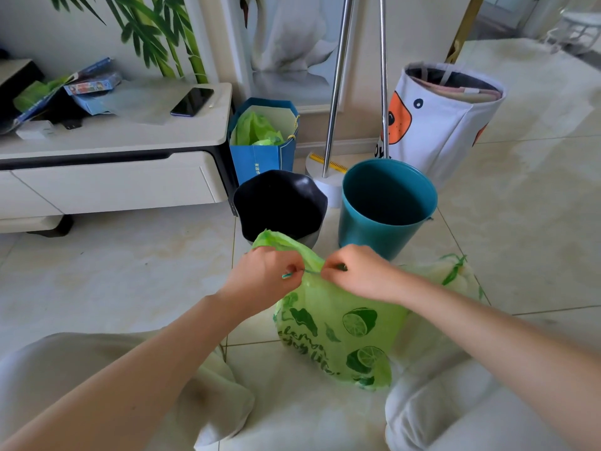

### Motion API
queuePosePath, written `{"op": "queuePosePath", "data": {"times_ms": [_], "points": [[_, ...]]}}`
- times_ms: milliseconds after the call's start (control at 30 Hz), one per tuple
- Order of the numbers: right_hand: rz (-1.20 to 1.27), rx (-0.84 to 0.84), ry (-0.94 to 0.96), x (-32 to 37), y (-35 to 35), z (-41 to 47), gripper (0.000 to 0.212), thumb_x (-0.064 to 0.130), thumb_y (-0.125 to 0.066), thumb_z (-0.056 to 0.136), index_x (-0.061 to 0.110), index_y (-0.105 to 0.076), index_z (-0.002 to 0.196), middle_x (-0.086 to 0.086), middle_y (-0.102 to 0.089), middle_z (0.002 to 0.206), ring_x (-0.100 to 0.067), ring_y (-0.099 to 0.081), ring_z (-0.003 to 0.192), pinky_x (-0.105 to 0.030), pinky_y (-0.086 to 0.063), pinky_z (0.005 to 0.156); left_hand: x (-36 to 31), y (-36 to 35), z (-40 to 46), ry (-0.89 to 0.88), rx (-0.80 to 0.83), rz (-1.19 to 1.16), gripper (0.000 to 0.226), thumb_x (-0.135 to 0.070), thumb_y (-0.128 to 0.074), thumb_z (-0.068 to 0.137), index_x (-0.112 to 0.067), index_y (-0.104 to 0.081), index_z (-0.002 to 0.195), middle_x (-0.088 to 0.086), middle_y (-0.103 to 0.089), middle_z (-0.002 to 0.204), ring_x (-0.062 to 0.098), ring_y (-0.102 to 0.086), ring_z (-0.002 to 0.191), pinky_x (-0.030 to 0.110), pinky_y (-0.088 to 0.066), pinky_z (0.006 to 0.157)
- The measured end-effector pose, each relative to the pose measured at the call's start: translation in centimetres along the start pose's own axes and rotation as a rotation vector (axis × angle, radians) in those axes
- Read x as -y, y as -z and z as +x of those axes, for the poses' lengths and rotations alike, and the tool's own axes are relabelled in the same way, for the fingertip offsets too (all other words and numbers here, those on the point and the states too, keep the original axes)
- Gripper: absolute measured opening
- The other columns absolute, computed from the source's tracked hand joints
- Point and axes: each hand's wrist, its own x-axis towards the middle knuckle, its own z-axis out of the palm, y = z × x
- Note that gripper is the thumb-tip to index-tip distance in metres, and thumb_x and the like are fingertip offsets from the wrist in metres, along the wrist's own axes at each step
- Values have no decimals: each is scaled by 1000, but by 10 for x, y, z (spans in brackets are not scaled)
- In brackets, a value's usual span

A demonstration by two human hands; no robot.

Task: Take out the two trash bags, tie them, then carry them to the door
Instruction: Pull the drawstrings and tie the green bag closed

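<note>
On the far left, a phone (192, 101) lies on the low cabinet's surface (136, 135). Right of it, a black bin (280, 203) and a teal bin (387, 203) stand on the tiled floor, and both look emptied. In front of them sits the green lemon-print trash bag (338, 327). The left hand (265, 275) has a curled grip pinching one end of the bag's drawstring, and the right hand (354, 271) pinches the other end, with the string taut between them. Further right, a second pale bag (455, 271) lies with its top apparently knotted. By this judgement, both bags are out, one is tied, this tie is underway, and the carry to the door remains.
</note>
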Motion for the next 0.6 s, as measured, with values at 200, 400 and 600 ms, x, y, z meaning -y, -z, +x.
{"op": "queuePosePath", "data": {"times_ms": [200,400,600], "points": [[-25,-345,152,1,34,0,19,9,-57,90,18,-71,99,3,-72,90,-10,-66,79,-29,-53,77,-11,24,12,-38,-191,-150,7,-17,-63,84,-18,-70,85,-9,-69,72,5,-66,70,32,-57,67],[126,-682,425,26,74,-9,20,7,-64,88,16,-68,105,5,-70,82,-11,-70,77,-30,-56,79,-38,65,16,-102,-493,-345,9,-4,-64,84,-8,-71,89,-6,-67,71,5,-64,68,14,-52,66],[-7,-612,239,20,65,1,14,10,-68,85,9,-70,99,-5,-76,87,-16,-70,78,-37,-55,80,-26,58,22,-15,-293,-250,7,-8,-63,87,-12,-70,85,-4,-70,71,6,-65,68,23,-53,67]]}}
